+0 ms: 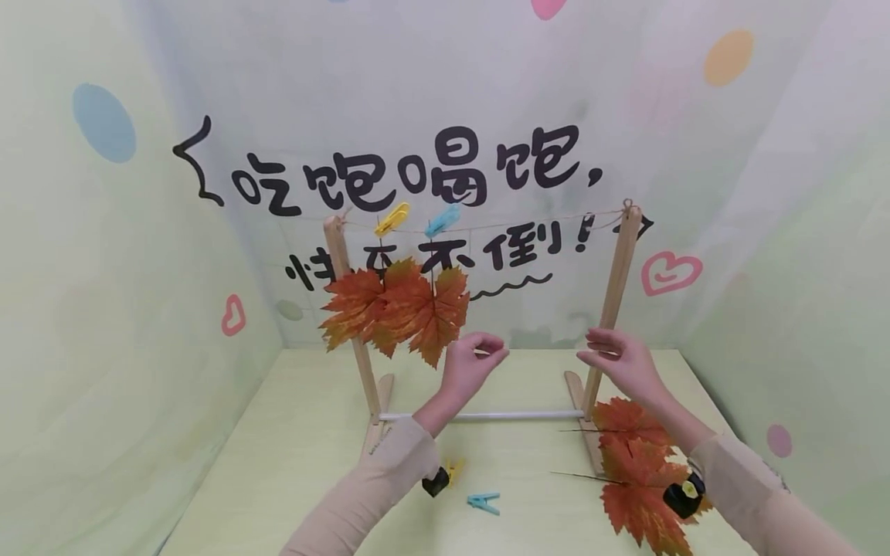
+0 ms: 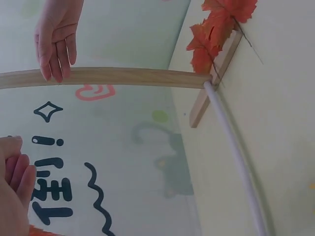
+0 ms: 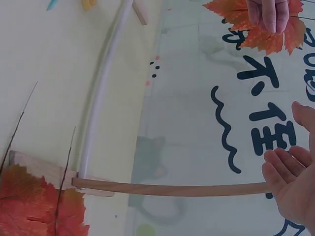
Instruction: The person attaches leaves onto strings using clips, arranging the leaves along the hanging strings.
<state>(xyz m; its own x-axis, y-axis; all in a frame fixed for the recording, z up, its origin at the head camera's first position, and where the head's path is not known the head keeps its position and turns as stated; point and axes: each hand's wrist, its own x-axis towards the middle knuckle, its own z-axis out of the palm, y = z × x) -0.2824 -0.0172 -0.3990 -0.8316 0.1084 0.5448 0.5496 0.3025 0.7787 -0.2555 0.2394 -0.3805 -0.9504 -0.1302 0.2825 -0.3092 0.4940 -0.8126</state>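
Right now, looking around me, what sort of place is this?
Probably a small staged craft or display booth: a printed backdrop encloses three sides of a pale tabletop, where two orange leaves hang clipped to a string on a wooden frame.

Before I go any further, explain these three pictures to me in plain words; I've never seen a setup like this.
There is no machine here: these are a person's bare left hand and right hand. The wide picture comes from a camera on the head; the other two come from one camera on each wrist, so things look turned sideways there.

A wooden frame with a white rod stands on the table. From its string, a yellow clip and a blue clip hang orange leaves. On the table lie more leaves, another blue clip and another yellow clip.

Neither hand appears to hold anything.
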